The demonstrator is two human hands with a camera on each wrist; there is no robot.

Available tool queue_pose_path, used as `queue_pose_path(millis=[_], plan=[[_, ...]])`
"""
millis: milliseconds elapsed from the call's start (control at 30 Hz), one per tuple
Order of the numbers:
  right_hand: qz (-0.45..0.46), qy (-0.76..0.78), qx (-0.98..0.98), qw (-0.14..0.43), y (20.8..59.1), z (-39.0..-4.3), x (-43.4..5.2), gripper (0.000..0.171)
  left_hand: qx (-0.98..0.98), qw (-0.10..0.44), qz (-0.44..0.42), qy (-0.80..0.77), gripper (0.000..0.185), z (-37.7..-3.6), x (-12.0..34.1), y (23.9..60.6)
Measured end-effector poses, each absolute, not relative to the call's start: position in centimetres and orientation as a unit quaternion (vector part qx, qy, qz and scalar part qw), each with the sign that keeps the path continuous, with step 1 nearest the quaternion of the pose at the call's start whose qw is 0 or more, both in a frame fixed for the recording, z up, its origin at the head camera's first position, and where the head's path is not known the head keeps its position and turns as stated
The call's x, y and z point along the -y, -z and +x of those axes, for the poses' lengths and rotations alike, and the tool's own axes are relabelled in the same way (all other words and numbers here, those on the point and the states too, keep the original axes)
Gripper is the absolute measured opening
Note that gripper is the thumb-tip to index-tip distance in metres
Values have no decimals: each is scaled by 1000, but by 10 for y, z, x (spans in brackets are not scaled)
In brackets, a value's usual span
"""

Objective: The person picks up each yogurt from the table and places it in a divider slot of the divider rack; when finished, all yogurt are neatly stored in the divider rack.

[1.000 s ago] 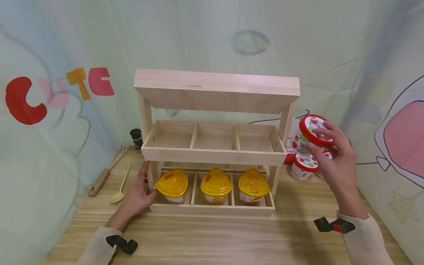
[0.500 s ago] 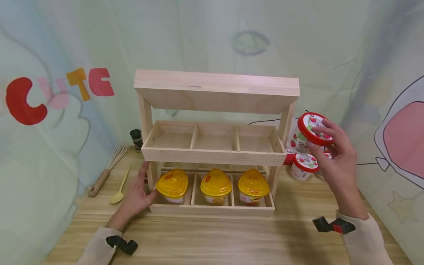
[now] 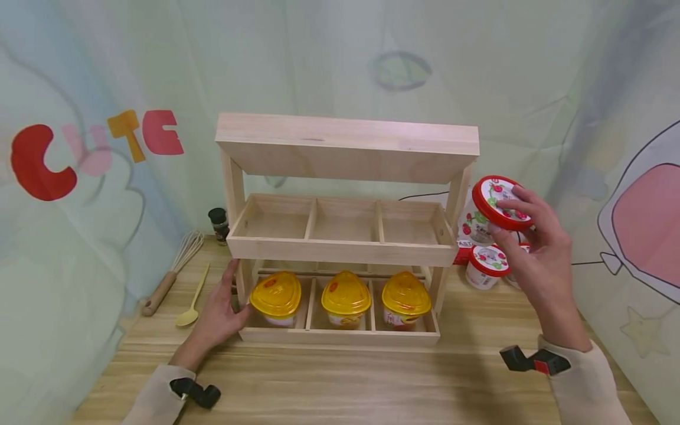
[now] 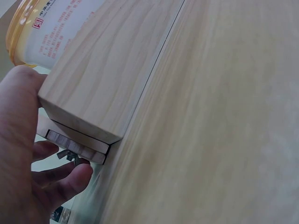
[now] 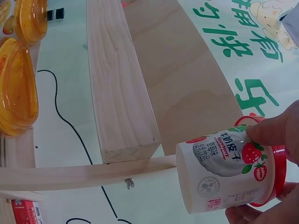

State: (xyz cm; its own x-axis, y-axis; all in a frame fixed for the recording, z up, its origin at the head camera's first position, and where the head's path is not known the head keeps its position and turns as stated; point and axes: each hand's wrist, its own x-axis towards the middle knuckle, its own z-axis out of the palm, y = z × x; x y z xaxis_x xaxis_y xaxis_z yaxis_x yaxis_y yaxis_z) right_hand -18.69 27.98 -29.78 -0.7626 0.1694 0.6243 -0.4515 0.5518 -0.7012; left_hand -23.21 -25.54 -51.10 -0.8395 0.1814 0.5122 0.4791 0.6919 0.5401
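A two-tier wooden rack point(image 3: 340, 252) stands upright on the table, three compartments per tier under a slanted top board. My left hand point(image 3: 218, 310) grips its lower left corner, thumb at the front and fingers behind the post. Three cups with yellow lids point(image 3: 346, 295) sit in the lower compartments; the upper compartments point(image 3: 345, 218) hold nothing. My right hand point(image 3: 539, 248) holds a white strawberry yogurt cup point(image 5: 224, 172) by its red lid, tilted, in the air right of the rack. Part of the lid is hidden by the fingers.
More red-lidded cups point(image 3: 486, 268) stand on the table at right, next to a red box point(image 3: 463, 252) partly behind the rack. A whisk point(image 3: 172, 274), a yellow spoon point(image 3: 192, 304) and a black-capped bottle point(image 3: 218, 224) are at left. Printed curtains hang behind.
My right hand has lifted the yogurt cup slightly and shifted it a little left, toward the rack. The left hand stays in place.
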Motion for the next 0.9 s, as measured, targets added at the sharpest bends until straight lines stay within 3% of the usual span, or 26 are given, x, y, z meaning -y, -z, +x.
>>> queue_pose_path(millis=[900], plan=[[131, -475, 818, 296, 293, -187, -249, 51, 896, 212, -181, 346, 115, -232, 256, 511]])
